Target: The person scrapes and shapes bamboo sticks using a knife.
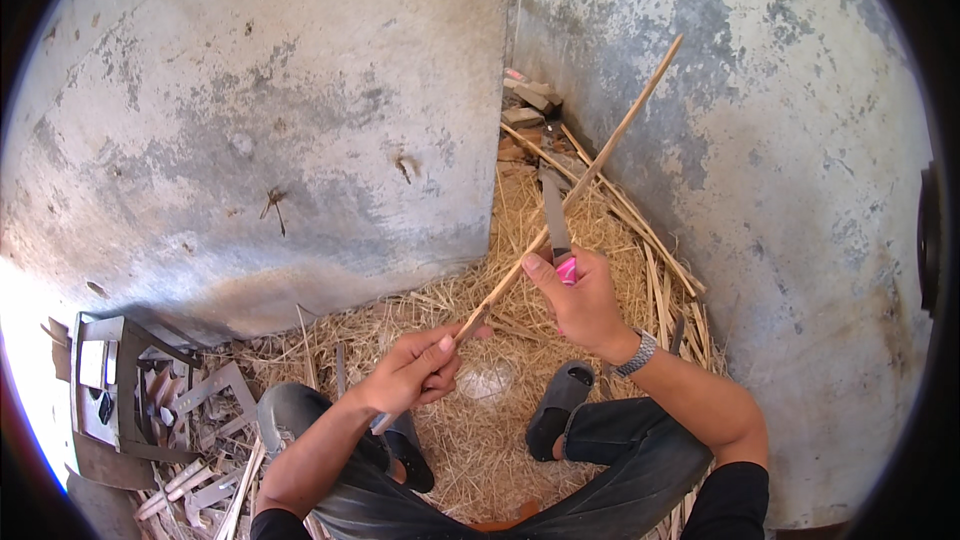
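In the head view, holds a wooden stick (610,147) in the air above the straw-covered floor (470,485); has the left grip (415,370) closed around its lower stretch, with the thumb laid along the wood; has the right grip (590,308) closed on the pink handle of a knife (556,218), with the thumb against the stick just below the blade; to judge by this layout, turns on the angle between blade and stick; in long axis, runs from the left grip up and away to the right, past the right grip, toward the floor's far right edge, with the free tip seen against the right-hand wall (800,240); crosses the blade roughly midway along, nearer the right grip than the left; cannot tell how firmly the edge bears, or whether at all; below, along the floor's right edge by the wall, loose sticks (655,240).
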`<action>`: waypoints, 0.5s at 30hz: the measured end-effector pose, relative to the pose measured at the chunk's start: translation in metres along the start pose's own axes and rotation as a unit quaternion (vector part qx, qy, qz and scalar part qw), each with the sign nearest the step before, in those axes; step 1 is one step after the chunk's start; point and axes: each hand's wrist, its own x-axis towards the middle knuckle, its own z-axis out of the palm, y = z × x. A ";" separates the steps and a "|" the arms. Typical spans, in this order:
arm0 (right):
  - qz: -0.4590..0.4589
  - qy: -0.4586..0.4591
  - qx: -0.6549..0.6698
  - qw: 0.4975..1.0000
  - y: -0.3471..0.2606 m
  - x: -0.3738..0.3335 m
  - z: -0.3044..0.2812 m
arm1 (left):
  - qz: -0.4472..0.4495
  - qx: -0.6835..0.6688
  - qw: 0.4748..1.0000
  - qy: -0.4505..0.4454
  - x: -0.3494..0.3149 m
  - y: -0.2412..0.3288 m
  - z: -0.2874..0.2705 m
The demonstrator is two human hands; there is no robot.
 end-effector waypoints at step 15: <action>0.018 0.079 0.164 0.983 -0.014 0.011 -0.033 | -0.040 -0.116 0.989 -0.086 -0.003 -0.016 0.000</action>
